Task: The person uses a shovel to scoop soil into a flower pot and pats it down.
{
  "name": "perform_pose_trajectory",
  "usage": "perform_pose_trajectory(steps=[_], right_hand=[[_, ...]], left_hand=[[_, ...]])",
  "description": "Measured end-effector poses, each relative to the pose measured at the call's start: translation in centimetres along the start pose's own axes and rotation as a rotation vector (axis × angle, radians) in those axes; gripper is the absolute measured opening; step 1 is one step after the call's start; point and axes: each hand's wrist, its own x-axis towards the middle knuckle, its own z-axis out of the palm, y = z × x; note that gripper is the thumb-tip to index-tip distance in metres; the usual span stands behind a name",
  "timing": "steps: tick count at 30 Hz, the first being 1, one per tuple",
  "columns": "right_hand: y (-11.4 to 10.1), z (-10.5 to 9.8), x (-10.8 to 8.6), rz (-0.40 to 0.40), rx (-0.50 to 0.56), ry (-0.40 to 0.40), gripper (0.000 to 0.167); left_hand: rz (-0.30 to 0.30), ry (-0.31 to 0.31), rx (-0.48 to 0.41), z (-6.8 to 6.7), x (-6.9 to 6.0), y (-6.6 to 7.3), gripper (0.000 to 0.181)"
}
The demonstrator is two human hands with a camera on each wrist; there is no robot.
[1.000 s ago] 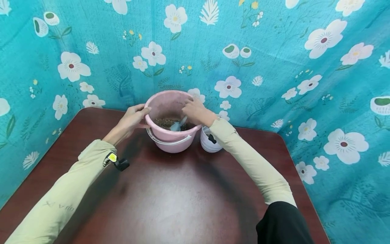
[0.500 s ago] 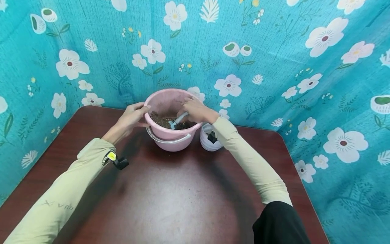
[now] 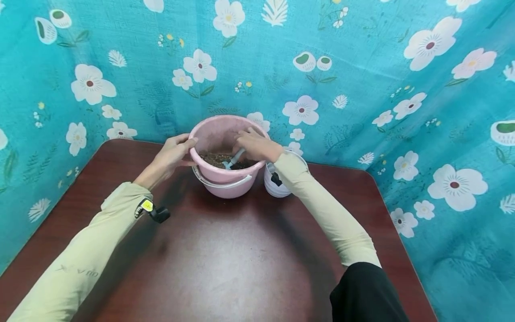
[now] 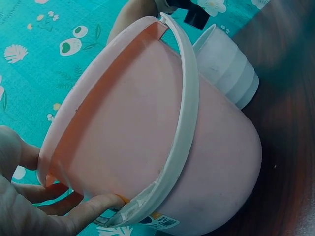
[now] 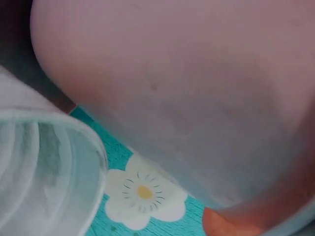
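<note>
I registered a blue floral curtain point(image 3: 354, 85) along the rear edges of the table point(image 3: 217, 268), whose dark, glossy surface gave working room well forward of the bucket. The round pink bucket point(image 3: 225, 191) stood near the back edge, its inner wall stained above brown soil point(image 3: 210, 160), its white handle point(image 4: 191, 101) hanging outside. A ribbed white pot point(image 3: 275, 187) stood just right of it. The left hand point(image 3: 174, 154) gripped the bucket's rim; the right hand point(image 3: 255, 145), fingers curled, held a grey-blue tool point(image 3: 237, 157) inside.

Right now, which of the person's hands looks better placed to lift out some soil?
Probably the right hand: it already holds the scoop inside the bucket, while the left hand is busy gripping the bucket's side.
</note>
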Motion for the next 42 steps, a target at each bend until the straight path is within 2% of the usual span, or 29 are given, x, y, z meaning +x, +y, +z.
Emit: perform_pose_trajectory(steps=[4,8,17,26,30,42], right_hand=[[0.2,-0.1,0.5,-0.05,0.047,0.02,0.018],[0.6,-0.1,0.3,-0.046,0.06,0.033,0.017],[1.4,-0.3,-1.1,-0.084,0.121,0.153,0.021],[1.7,-1.1,-1.9,-0.022,0.174,0.173,0.026],[1.9,-1.2,-2.3,-0.022,0.19,0.181,0.026],[3.8,-2.4,-4.7,-0.01,0.17,0.306,0.03]], left_hand=[[0.006,0.016,0.0,-0.4,-0.3,0.1,0.059],[0.002,0.009,-0.002,-0.2,-0.2,0.1,0.059],[0.001,-0.002,-0.018,0.2,0.1,-0.2,0.059],[-0.001,0.008,-0.013,0.2,0.3,-0.1,0.059],[-0.004,0.006,-0.015,0.3,0.3,-0.1,0.059],[-0.008,0.001,0.008,0.2,-0.1,0.1,0.06]])
